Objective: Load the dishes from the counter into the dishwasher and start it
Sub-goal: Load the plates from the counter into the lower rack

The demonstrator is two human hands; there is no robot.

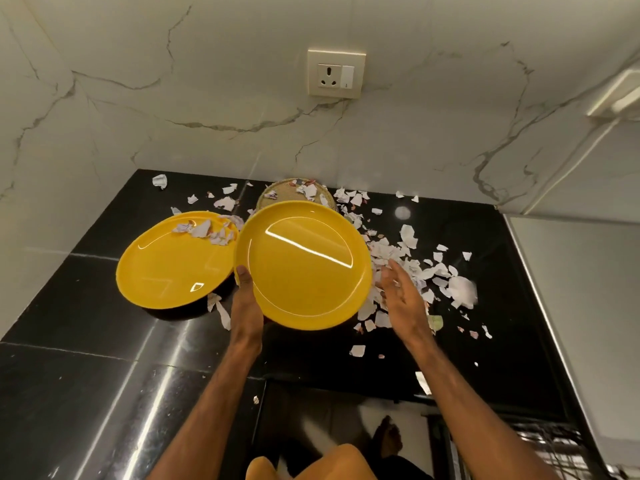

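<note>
dim warm light, glare streaks on the counter (166, 368), wide-angle edge bending.

The near left of the black counter (86, 368) lies bare and open. Farther in, a yellow plate (169, 265) with paper scraps on its far rim fills the left middle. A second yellow plate (304, 265), lifted and tilted in the left hand (246, 308), blocks the centre and hides much of the woven basket (277, 195) behind it. Torn paper (408, 268) litters the right and far counter, under the spread right hand (403, 289)
</note>
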